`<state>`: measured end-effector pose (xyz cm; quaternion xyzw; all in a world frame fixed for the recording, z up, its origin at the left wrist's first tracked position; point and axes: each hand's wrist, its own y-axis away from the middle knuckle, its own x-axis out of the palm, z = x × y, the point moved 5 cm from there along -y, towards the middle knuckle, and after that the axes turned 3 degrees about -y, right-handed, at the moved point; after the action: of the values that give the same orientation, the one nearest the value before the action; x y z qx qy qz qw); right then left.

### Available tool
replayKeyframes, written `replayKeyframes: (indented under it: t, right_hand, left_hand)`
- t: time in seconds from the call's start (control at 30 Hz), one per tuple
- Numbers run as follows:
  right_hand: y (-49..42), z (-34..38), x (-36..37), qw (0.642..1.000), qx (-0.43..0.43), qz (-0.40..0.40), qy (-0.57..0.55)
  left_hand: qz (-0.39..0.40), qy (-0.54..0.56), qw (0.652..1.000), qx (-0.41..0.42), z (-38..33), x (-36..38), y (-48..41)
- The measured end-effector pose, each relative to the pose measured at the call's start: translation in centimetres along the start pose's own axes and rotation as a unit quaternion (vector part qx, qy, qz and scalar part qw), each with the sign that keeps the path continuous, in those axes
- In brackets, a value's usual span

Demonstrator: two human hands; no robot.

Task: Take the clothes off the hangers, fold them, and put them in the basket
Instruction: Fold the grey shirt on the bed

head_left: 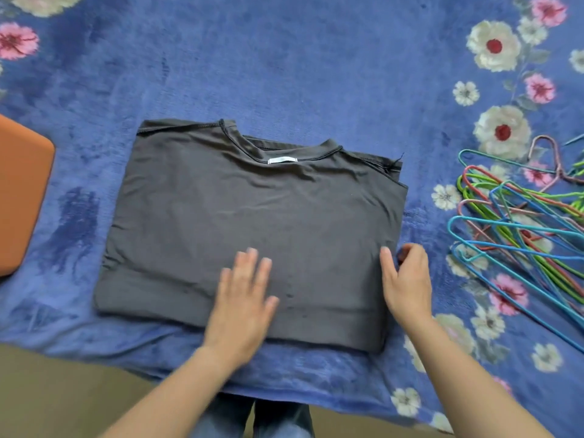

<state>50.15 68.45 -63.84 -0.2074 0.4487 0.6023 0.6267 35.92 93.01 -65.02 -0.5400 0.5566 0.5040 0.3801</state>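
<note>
A dark grey T-shirt [252,216] lies folded into a rough rectangle on the blue flowered blanket [284,58], collar at the far side with a white label showing. My left hand [243,295] presses flat on the near middle of the shirt, fingers straight. My right hand [407,279] is at the shirt's right edge; its thumb lies on top of the cloth and its fingers curl at the edge. An orange basket [22,197] shows partly at the left edge of the view.
A heap of several coloured wire hangers [518,222] lies on the blanket at the right. The blanket's near edge [189,374] drops off to a tan floor. My legs in jeans [252,418] are at the bottom.
</note>
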Motion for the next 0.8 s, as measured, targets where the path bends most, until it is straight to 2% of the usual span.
replayKeyframes:
  t: [0.13,0.3,0.37,0.5,0.6,0.67,0.7,0.8]
  right_hand:
    - [-5.5,2.1,0.5,0.992,0.086,0.029,-0.086]
    - [-9.9,4.6,0.3,0.979,0.094,0.051,-0.172]
    - [-10.7,5.1,0.5,0.960,0.126,0.060,-0.244]
    - [-10.9,5.1,0.6,0.932,0.212,0.073,-0.286]
    - [-10.6,5.7,0.0,0.919,0.249,0.100,-0.290]
    - [-10.5,6.9,-0.7,0.922,0.244,0.112,-0.281]
    - [-10.5,7.7,-1.0,0.923,0.241,0.116,-0.275]
    - [-10.2,11.0,-1.6,0.916,0.233,0.146,-0.291]
  left_hand:
    - [0.091,0.051,0.989,0.109,-10.2,4.2,-0.8]
    - [0.160,0.033,0.969,0.187,-15.2,6.1,-1.3]
    - [0.181,0.019,0.966,0.184,-15.2,6.2,-1.1]
    - [0.175,0.006,0.970,0.171,-14.6,5.5,-0.1]
    - [0.200,0.078,0.970,0.114,-14.4,4.5,0.6]
    - [0.200,0.175,0.961,0.076,-13.6,2.4,0.5]
    - [0.204,0.266,0.941,0.045,-13.0,1.4,0.4]
    - [0.226,0.548,0.802,-0.075,-10.1,-2.2,0.0]
